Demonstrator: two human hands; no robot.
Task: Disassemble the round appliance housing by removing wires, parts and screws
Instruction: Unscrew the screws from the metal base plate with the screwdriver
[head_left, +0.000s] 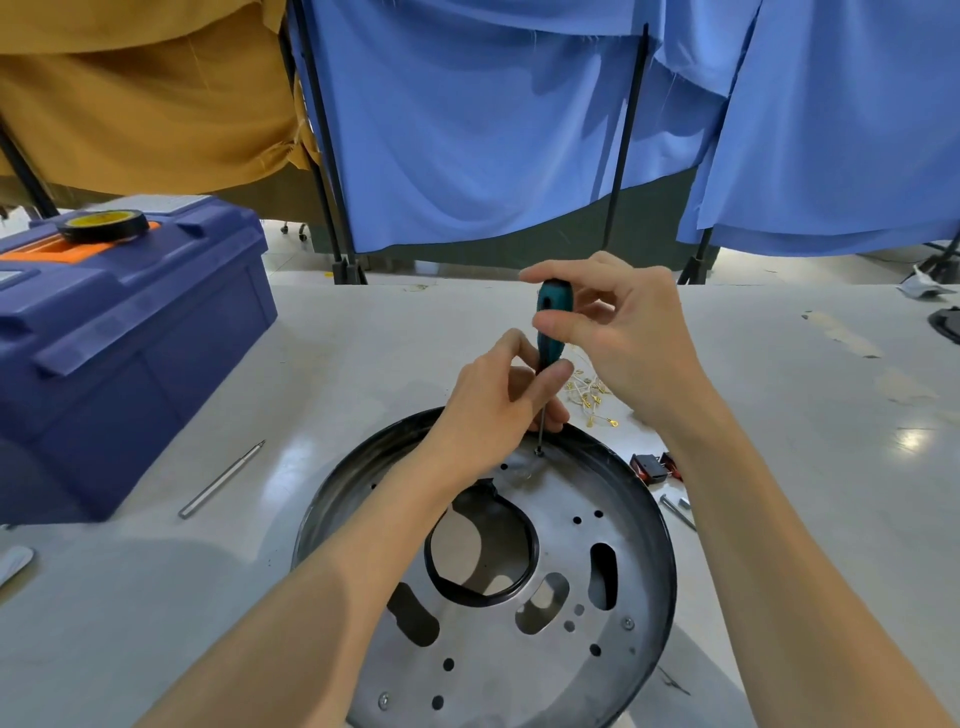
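Observation:
The round appliance housing (524, 654), a silver metal plate with holes inside a black rim, lies on the white table in front of me. A teal-handled screwdriver (551, 327) stands upright with its tip on a screw (539, 452) near the housing's far edge. My right hand (618, 332) pinches the top of the handle. My left hand (498, 405) grips the handle's lower end and the shaft. Two screws (627, 623) sit in the plate near me.
A blue toolbox (119, 343) with a roll of black tape (103, 225) on it stands at the left. A metal rod (222, 478) lies beside it. Removed wires with gold terminals (592, 397), a black and red switch (652, 466) and loose screws (677, 509) lie right of the housing.

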